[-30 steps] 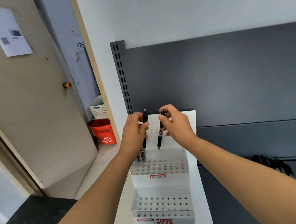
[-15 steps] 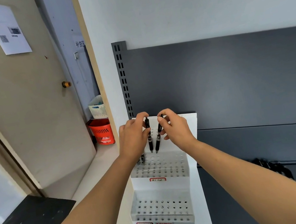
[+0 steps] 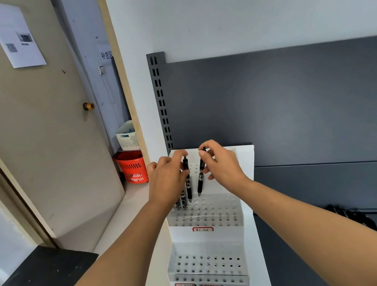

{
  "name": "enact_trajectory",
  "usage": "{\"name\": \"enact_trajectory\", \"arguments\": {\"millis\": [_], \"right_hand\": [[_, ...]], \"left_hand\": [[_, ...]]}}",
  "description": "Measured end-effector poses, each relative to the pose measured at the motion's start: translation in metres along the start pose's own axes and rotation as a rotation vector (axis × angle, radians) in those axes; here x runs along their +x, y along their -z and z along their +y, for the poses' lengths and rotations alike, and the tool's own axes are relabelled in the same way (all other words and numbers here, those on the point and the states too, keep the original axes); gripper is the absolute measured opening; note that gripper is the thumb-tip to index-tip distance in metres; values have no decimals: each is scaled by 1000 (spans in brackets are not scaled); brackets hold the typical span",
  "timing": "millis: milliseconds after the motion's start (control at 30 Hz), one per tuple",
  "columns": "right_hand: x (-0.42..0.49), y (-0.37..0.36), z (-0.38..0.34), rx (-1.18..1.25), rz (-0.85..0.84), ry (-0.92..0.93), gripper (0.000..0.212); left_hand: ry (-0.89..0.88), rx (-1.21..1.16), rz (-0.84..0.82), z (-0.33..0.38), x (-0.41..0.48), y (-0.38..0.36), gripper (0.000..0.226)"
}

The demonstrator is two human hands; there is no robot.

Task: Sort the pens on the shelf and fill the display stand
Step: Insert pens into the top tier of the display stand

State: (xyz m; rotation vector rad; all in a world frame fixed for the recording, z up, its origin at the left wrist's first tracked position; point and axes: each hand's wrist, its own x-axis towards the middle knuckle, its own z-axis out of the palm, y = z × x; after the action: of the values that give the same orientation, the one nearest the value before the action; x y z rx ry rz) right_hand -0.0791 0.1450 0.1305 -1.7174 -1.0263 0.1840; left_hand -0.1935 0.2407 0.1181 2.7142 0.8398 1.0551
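A white tiered display stand with rows of holes stands on the dark shelf. My left hand pinches a black pen upright, its tip just above the holes of the middle tier. My right hand pinches a second black pen, tilted, tip above the same tier. A few pens stand in the tier's left holes, partly hidden by my left hand. A pile of loose black pens lies on the shelf at the right, partly behind my right arm.
The dark grey back panel rises behind the stand, with a slotted upright at its left. Left of the shelf are a door, a red basket and a white basket on the floor.
Both hands have lowered their pens toward the middle tier's holes. The left pen now stands upright, close to the pens in the stand.
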Motion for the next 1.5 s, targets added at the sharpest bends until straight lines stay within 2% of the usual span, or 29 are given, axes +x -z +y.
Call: {"name": "enact_trajectory", "arguments": {"millis": [133,300,467,567,667,867,1000,1133,1333,1500], "right_hand": [[1,-5,-1,-40,-23,8,9],[0,-14,3,-250,-108,57,17],[0,-19,7,-495,-174,149,26],[4,-18,6,-564,-123,140,27],[8,-18,2,-607,-67,143,22],[6,-17,6,-614,-60,154,20],[8,-14,5,-573,-71,182,23],[3,-4,6,-548,-21,226,28],[-9,41,16,-716,114,295,23],[-36,109,46,-758,118,193,21]], "left_hand": [[-25,128,-68,1,-3,-5,31],[-39,215,-58,-2,1,-2,21],[-22,145,-85,-9,11,3,24],[24,85,-85,-10,15,3,18],[48,70,-92,-10,17,1,15],[33,70,-119,-14,16,-3,15],[9,8,-74,-14,17,-3,16],[-60,-37,-16,0,18,-1,17],[-257,-53,39,56,22,-4,16],[-355,-172,-70,123,13,-30,14]]}}
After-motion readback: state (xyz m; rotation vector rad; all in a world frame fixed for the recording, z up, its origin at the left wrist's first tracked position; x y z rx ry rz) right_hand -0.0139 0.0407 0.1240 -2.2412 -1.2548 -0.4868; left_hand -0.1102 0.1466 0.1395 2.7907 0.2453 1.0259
